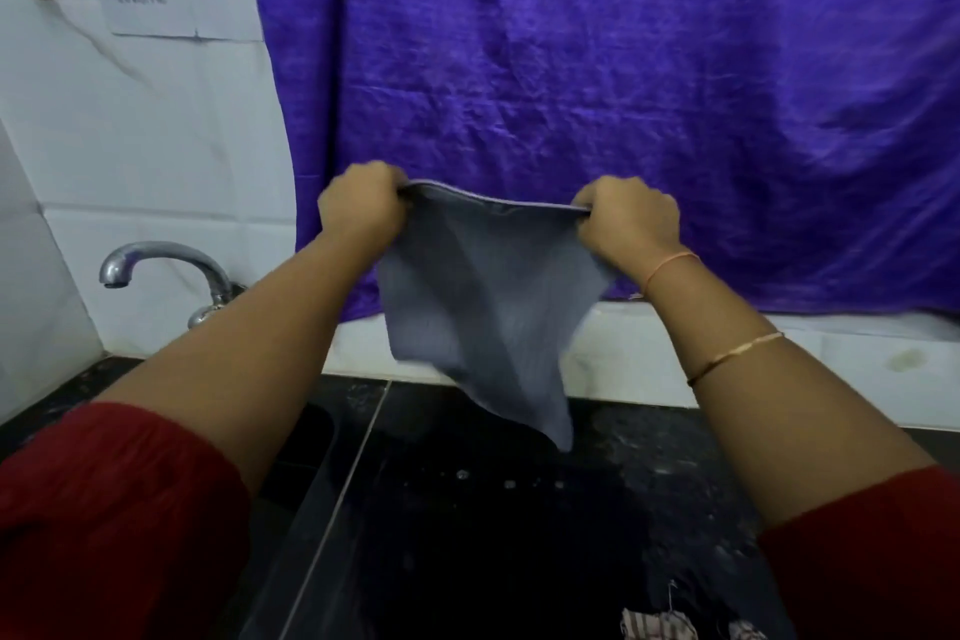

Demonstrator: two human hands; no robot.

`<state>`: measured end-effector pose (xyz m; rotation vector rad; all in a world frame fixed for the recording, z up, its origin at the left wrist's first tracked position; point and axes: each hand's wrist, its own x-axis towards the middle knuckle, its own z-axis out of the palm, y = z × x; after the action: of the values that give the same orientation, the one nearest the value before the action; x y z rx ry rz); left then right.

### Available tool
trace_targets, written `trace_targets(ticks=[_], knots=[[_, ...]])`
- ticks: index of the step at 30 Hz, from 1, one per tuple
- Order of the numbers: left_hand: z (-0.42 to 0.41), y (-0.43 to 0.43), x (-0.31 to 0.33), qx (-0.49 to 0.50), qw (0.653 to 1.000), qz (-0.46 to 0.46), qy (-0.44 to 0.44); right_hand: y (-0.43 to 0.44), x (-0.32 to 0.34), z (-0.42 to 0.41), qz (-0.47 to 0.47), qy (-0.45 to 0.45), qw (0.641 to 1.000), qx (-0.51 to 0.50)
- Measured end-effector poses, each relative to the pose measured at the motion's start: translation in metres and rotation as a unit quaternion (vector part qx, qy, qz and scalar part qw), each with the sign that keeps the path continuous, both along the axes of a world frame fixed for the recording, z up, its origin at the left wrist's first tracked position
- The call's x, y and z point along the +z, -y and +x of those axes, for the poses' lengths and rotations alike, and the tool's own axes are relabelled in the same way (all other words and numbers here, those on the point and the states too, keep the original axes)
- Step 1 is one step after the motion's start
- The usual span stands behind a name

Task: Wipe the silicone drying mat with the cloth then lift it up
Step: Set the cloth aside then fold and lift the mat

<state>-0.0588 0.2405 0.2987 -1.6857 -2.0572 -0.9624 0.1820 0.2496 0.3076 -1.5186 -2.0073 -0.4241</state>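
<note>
Cloth stretched between two fists, mat below.

The left hand [361,203] and right hand [626,213] each clench a top corner of the grey cloth [478,291], which hangs limp, soft and light (corners look the best hold). The dark mat [467,535] lies flat on the counter under the grip, likely floppy and slippery; take it by an edge.

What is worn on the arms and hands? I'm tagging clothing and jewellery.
Both arms have dark red sleeves pushed up toward the elbows. The right wrist carries a thin orange thread, with a slim gold bangle further up. The left hand is bare.
</note>
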Motion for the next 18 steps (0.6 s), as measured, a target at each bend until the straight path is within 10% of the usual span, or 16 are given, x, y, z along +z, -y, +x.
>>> trace_targets(ticks=[18], knots=[[0.002, -0.015, -0.009, 0.023, 0.996, 0.086, -0.019, -0.020, 0.007, 0.003, 0.010, -0.062, 0.997, 0.036]])
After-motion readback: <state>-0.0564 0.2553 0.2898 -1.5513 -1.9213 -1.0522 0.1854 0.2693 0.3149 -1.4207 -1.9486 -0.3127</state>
